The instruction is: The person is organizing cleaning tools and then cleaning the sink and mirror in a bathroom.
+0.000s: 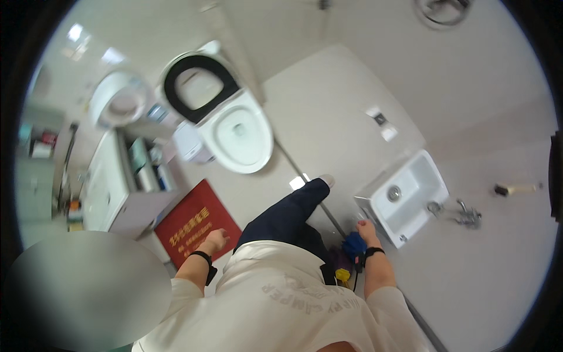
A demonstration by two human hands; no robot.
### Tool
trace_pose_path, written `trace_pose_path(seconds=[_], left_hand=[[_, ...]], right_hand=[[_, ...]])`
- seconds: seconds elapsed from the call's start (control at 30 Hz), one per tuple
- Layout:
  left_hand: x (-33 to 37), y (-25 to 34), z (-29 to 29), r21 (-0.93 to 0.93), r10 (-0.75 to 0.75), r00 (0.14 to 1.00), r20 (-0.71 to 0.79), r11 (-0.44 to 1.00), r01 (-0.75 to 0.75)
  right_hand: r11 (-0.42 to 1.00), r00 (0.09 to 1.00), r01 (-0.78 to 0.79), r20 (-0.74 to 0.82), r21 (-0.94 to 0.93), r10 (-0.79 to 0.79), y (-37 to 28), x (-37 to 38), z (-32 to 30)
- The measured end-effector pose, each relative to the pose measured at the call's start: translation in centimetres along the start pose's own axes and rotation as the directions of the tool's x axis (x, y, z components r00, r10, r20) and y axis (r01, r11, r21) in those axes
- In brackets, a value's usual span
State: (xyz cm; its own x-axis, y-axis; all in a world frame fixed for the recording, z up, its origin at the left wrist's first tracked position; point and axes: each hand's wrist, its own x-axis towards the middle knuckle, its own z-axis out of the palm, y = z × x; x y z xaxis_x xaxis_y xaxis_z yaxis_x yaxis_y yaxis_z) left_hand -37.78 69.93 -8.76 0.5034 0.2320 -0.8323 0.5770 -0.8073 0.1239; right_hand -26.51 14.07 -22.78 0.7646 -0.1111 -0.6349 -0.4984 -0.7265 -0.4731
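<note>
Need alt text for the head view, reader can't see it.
Downward view in a bathroom: a person's right hand is close to a white wall-side sink, and their left hand appears over a red mat. Ahead and to the left stands a white toilet, its black seat raised.

The floor (319, 111) is pale and shiny. At the lower left of the frame, a red doormat (196, 214) with yellow characters lies on it. The toilet (246, 158), in the upper left, stands there too, beside a white bin (189, 141).
</note>
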Motion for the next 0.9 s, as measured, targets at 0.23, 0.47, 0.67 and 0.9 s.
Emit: trace_pose_path(seconds=[0.23, 0.47, 0.67, 0.9], left_hand=[[-8.0, -13.8, 5.0, -0.319, -0.267, 0.941, -0.210, 0.928, 0.192], [-12.0, -20.2, 6.8, -0.613, -0.443, 0.840, -0.313, 0.770, 0.177], [-15.1, -31.3, 17.4, -0.816, -0.620, 0.744, -0.250, 0.549, 0.183], [-17.1, -42.8, 25.0, -0.964, -0.786, 0.616, 0.050, 0.122, 0.235]], right_hand=[[0.994, 0.864, 0.030, 0.502, -0.106, 0.028, -4.9, -3.0, 8.6], [0.936, 0.844, -0.050, 0.487, -0.348, 0.226, -15.9, -3.6, 11.5], [0.670, 0.859, 0.179, 0.447, -0.720, 0.251, -27.3, -5.3, 17.4], [0.466, 0.597, 0.764, 0.763, -0.447, -0.247, -44.3, -3.3, 39.8]])
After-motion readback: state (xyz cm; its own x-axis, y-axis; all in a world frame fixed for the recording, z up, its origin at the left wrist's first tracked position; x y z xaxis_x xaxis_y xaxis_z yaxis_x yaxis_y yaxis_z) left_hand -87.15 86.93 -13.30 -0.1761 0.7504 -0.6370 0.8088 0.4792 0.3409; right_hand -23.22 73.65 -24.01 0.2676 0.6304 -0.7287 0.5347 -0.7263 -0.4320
